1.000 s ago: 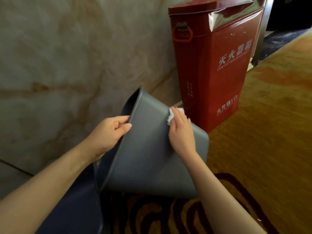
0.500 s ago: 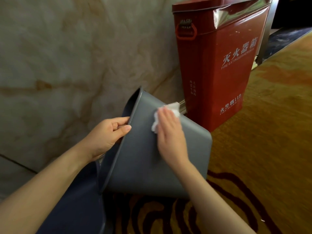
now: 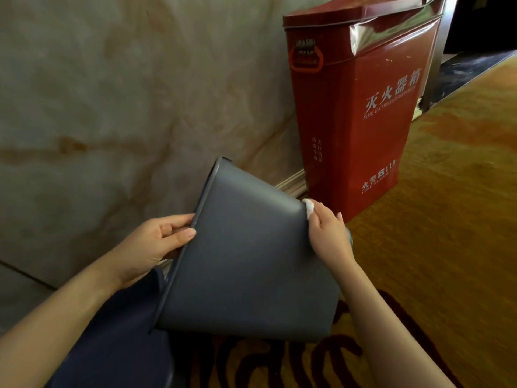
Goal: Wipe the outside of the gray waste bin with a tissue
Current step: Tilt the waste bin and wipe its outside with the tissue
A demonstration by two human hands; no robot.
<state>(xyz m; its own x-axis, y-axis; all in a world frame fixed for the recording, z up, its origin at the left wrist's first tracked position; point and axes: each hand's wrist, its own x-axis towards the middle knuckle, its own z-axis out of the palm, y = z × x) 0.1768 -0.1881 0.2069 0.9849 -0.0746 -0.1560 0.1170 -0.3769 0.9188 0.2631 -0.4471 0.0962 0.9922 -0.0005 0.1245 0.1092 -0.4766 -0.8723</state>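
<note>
Nearest, left hand (image 3: 151, 245) clamped on the rim of the gray waste bin (image 3: 240, 264), tipped sideways above patterned carpet (image 3: 447, 219). Right hand (image 3: 328, 233) pressing white tissue (image 3: 310, 206) against the bin's far right bottom edge. Beyond, red fire extinguisher box (image 3: 363, 113) against marble wall (image 3: 112, 93).

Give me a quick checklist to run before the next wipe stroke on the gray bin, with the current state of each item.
1. Left hand gripping the rim of the gray waste bin: ok.
2. Tissue under the right hand: ok.
3. Tissue touching the bin's outer wall, at its far base edge: ok.
4. Bin tilted, side wall facing the camera: ok.
5. Bin apart from the red fire extinguisher box: ok.
6. Underside and far side wiped: cannot tell.
</note>
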